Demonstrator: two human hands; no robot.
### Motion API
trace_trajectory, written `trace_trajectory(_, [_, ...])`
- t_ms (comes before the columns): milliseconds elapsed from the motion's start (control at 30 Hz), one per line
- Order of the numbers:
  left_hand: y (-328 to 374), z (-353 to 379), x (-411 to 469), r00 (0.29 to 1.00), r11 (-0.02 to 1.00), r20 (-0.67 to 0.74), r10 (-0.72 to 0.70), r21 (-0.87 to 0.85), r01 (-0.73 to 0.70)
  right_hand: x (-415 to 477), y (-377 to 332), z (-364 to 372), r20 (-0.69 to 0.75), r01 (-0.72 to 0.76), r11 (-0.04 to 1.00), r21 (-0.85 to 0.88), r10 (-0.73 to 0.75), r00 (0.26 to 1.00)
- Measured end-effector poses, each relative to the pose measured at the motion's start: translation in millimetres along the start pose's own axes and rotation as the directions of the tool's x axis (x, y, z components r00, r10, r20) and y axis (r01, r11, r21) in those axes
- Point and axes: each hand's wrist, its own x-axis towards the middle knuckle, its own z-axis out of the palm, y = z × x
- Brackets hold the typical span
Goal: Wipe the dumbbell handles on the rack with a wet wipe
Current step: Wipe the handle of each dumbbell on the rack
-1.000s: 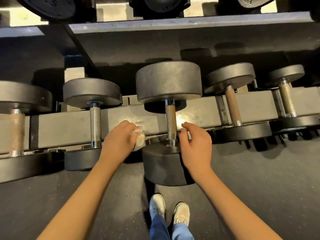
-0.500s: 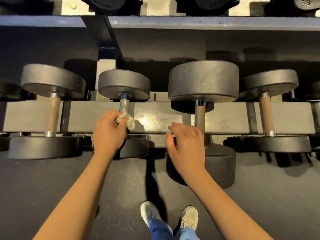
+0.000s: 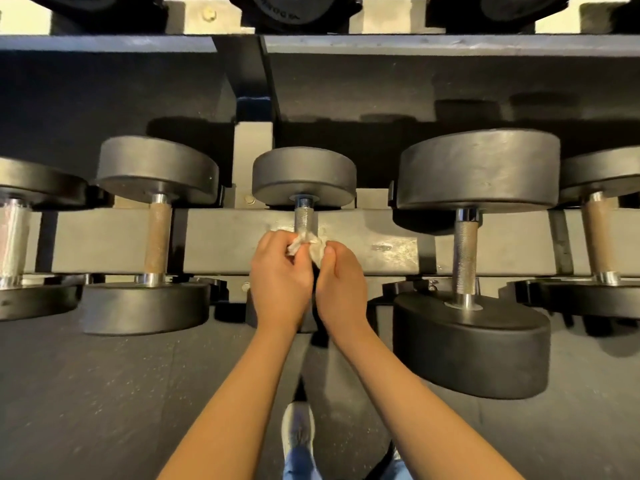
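Head view. The left hand (image 3: 277,275) is being held curled just below the bar, its fingertips pinching one end of the wet wipe (image 3: 306,242). The right hand (image 3: 341,282) is being held close beside it, thumb and fingers pinching the other end.

The wipe, white and crumpled, is being pulled between the two hands against the lower part of the knurled handle (image 3: 303,218) of the small middle dumbbell (image 3: 304,174). Whether it is being wrapped fully round the bar or only pressed to its front cannot be told.

Both hands are probably being used so the cloth can be drawn round the knurling rather than across one face only.

The dumbbell is being left seated on the rack rail (image 3: 214,237), one head behind it, so the handle is being presented across the rail. Its near head is being hidden by the hands.

The rust-brown handle (image 3: 157,237) to the left and the large dumbbell's bright handle (image 3: 465,251) to the right are not being touched.
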Motion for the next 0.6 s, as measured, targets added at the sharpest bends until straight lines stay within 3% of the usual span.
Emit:
trace_trajectory(67, [-1,-1,-1,1.000,0.991,0.011,-0.029,-0.128,0.030,-1,-1,8,-0.066,-0.068,0.997,0.025,0.070,0.995])
trace_trajectory(133, [2,-3,1,0.988,0.957,0.060,-0.145,-0.244,0.155,-3,-1,10,-0.127,-0.089,0.994,0.056,0.096,0.987])
trace_trajectory(233, [0,-4,19,0.965,0.926,0.136,-0.224,-0.279,0.254,-4,-3,8,-0.158,-0.077,0.996,0.044,0.083,0.984])
trace_trajectory(367, [-15,2,65,0.991,0.992,0.111,-0.074,-0.098,0.085,-4,-4,8,-0.178,-0.116,0.993,0.039,0.121,0.977])
trace_trajectory(467, [-23,13,72,0.983,0.996,0.181,0.020,0.078,-0.034,-5,-5,8,-0.179,-0.119,0.992,0.029,0.122,0.976])
trace_trajectory(600, [-34,7,61,0.954,0.996,0.293,0.063,0.045,-0.079,-5,-6,8,-0.199,-0.120,0.992,0.031,0.124,0.972])
